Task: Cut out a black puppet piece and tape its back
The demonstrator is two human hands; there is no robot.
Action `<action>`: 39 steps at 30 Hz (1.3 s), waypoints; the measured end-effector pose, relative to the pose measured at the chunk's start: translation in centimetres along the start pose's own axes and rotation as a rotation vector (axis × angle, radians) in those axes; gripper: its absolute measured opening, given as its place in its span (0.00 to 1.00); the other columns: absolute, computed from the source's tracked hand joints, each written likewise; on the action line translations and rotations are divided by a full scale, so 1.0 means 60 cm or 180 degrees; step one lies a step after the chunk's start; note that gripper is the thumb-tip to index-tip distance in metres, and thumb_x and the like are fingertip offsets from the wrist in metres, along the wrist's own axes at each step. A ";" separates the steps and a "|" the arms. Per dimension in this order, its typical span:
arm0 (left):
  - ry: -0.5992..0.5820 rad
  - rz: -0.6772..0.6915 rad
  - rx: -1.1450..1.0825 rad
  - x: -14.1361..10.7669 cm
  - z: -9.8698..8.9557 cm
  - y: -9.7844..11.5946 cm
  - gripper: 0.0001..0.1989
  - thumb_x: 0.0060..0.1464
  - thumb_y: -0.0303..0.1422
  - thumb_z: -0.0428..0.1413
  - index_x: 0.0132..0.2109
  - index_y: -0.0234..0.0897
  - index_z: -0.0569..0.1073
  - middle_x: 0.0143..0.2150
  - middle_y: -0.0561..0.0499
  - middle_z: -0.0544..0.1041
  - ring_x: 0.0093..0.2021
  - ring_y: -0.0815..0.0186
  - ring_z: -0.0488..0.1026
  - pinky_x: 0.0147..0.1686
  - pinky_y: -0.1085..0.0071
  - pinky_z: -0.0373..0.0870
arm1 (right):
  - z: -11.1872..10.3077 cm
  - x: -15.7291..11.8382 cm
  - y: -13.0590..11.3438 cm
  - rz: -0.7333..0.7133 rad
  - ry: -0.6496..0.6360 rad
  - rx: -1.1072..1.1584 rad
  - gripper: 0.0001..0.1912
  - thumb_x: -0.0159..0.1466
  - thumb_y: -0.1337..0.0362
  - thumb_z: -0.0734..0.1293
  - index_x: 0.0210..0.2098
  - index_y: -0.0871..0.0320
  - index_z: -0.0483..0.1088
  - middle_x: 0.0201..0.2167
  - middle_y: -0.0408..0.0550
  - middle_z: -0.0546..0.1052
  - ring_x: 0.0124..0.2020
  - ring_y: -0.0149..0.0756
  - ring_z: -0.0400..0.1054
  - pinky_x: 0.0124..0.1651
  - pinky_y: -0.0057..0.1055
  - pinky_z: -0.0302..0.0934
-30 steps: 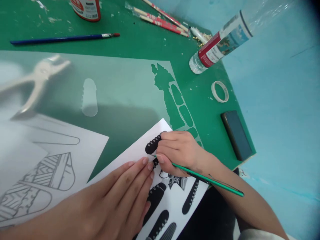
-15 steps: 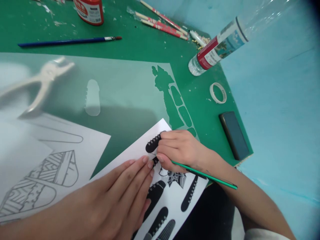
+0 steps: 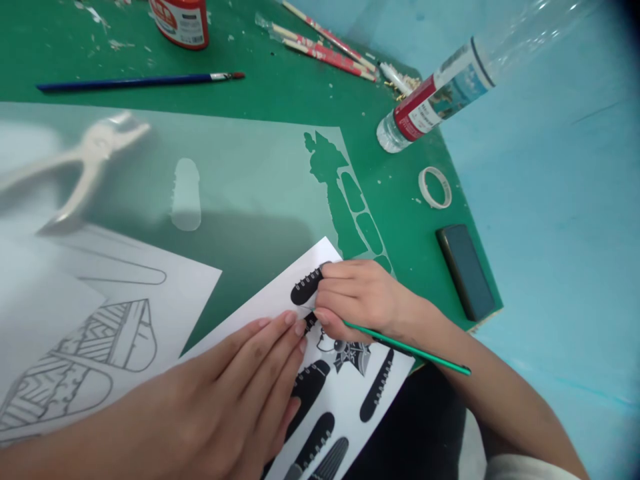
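Nearest, left hand (image 3: 235, 393) flat, fingers together, on the printed sheet (image 3: 280, 300) overhanging the desk (image 3: 280, 100) edge, right hand (image 3: 360, 300) clamped on a green brush (image 3: 415, 350), tip hidden under fingers; farther, phone (image 3: 465, 270) by the rim, tape ring (image 3: 435, 187), bottle (image 3: 440, 93) label unreadable.

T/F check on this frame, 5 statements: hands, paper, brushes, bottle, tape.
1. The right hand grips a green-handled tool. True.
2. The left hand is lifted clear of the printed sheet. False: it lies flat on the sheet, fingers pressing it down.
3. The blue-handled brush lies on the green mat. True.
4. The plastic bottle stands upright. False: it lies on its side over the mat's corner.
5. The tape ring sits on top of the dark block. False: they lie apart on the mat.
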State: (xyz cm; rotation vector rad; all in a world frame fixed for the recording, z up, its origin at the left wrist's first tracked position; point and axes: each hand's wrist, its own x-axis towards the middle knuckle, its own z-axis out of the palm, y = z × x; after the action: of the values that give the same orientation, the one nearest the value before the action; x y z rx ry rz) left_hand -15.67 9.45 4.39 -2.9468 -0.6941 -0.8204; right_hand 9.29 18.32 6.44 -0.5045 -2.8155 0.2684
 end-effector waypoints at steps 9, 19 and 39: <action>0.0034 0.0032 -0.0018 0.000 0.000 -0.001 0.24 0.66 0.32 0.56 0.62 0.14 0.72 0.58 0.30 0.79 0.59 0.44 0.79 0.74 0.48 0.54 | -0.010 0.002 0.012 -0.0138 -0.0237 -0.0078 0.21 0.79 0.64 0.57 0.28 0.56 0.65 0.21 0.39 0.68 0.27 0.34 0.57 0.29 0.33 0.52; 0.0065 -0.0004 -0.0093 0.000 0.000 0.001 0.24 0.67 0.32 0.55 0.62 0.14 0.72 0.59 0.30 0.79 0.60 0.45 0.78 0.74 0.49 0.55 | -0.008 0.001 0.027 -0.0391 -0.0229 -0.0058 0.21 0.79 0.62 0.58 0.28 0.56 0.66 0.22 0.39 0.68 0.27 0.34 0.58 0.28 0.35 0.53; -0.0006 -0.0026 -0.0036 0.001 -0.003 -0.001 0.23 0.68 0.33 0.55 0.62 0.17 0.72 0.59 0.35 0.79 0.60 0.48 0.79 0.65 0.54 0.69 | 0.005 -0.020 0.001 0.0415 0.0738 0.1288 0.21 0.80 0.62 0.52 0.29 0.53 0.57 0.22 0.41 0.61 0.25 0.35 0.54 0.30 0.37 0.52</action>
State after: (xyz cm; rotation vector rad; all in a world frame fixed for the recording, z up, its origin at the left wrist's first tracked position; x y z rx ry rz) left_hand -15.76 9.53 4.58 -2.9571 -0.7045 -0.8252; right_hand 10.32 17.91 5.90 -0.5806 -2.4187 0.7358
